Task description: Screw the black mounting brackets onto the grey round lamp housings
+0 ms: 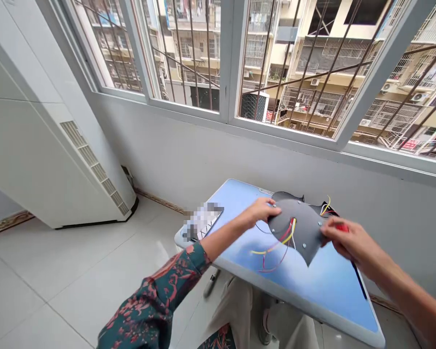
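A dark grey curved plate (pixel 303 213) with several screws is held above the blue table. Red, yellow and white wires hang from a hole near its middle. My left hand (pixel 263 211) grips the plate's upper left edge, thumb on top. At its right edge, my right hand (pixel 343 235) is closed, with fingertips at a screw and a red-handled tool (pixel 342 227) in the grasp. Behind the plate lie more dark parts (pixel 285 196), one with yellow, white and red wires (pixel 326 206).
The blue table (pixel 236 203) stands against a white wall below barred windows. A partly blurred flat item (pixel 210 224) lies at its left end. A black stick-like object (pixel 361 281) lies near the right edge. A tall white appliance (pixel 54 160) stands at the left.
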{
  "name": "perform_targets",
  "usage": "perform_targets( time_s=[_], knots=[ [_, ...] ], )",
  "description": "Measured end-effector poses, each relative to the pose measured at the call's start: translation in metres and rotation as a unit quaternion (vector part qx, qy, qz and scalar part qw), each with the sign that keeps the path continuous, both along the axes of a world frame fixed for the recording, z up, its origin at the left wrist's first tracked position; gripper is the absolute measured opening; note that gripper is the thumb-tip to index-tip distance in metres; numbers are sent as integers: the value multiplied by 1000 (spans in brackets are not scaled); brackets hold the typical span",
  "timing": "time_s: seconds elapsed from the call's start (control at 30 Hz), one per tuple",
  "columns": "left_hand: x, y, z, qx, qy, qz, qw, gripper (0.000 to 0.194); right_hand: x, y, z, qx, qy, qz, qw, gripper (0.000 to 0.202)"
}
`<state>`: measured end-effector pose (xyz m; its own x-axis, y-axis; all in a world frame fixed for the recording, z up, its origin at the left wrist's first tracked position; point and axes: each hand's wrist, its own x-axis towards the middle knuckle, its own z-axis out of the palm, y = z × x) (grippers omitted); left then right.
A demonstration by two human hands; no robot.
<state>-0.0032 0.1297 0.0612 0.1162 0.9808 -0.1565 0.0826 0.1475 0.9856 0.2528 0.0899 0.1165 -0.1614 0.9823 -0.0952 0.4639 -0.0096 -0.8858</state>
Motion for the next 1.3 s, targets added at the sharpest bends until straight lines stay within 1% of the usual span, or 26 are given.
perform_targets(
  time_s=[0.03,0.07,0.1,0.13,0.17,0.2,0.23,0.27,0.33,0.37,0.43,0.53,0.6,0.7,0.77,0.87,0.93,1.0,1.1,1.17,1.3],
  knots=[
    [-23,9,12,-18,-50,2,999,24,-20,23,16,10,2,12,1000,27],
    [-45,18,23,-44,-89,11,995,20,-43,47,31,22,0,40,999,27],
    [-67,28,31,-71,-129,53,988,17,-66,71,45,43,-4,63,997,29],
    [-86,38,37,-89,-167,117,975,14,-88,95,57,69,-21,78,994,32],
    [-104,47,39,-93,-178,155,967,12,-109,118,66,103,-66,85,989,34],
    [-118,56,39,-92,-186,192,959,10,-128,138,72,147,-133,61,978,35],
    [-130,65,35,-88,-190,225,952,10,-144,155,76,168,-156,43,972,37],
    [-139,73,30,-82,-190,250,946,11,-156,169,76,179,-171,34,968,37],
    [-147,87,14,-75,-196,296,932,14,-168,186,70,192,-204,30,959,32],
    [-148,93,5,-73,-198,314,926,15,-169,190,63,193,-225,40,954,28],
    [-145,102,-12,-74,-200,342,915,16,-159,191,46,189,-280,64,939,21],
    [-136,111,-34,-89,-197,373,903,17,-127,184,18,177,-370,79,908,16],
    [-130,115,-44,-100,-193,387,896,19,-102,177,2,160,-422,83,889,16],
    [-127,116,-54,-112,-188,397,891,22,-72,166,-18,121,-477,89,866,22],
    [-128,114,-59,-115,-185,402,889,23,-61,160,-31,104,-500,87,855,29],
    [-129,111,-63,-116,-178,413,885,25,-56,154,-47,93,-519,81,846,36],
    [-129,108,-65,-116,-172,421,883,28,-57,153,-56,85,-526,82,842,31],
    [-128,106,-66,-116,-164,425,883,31,-60,152,-62,77,-531,82,840,21],
    [-126,104,-66,-114,-145,422,887,32,-60,152,-64,75,-528,77,843,22],
    [-125,102,-66,-111,-124,418,893,31,-57,153,-60,77,-519,74,848,24],
    [-127,100,-65,-108,-55,401,908,30,-48,155,-47,82,-497,75,861,25]
  ],
)
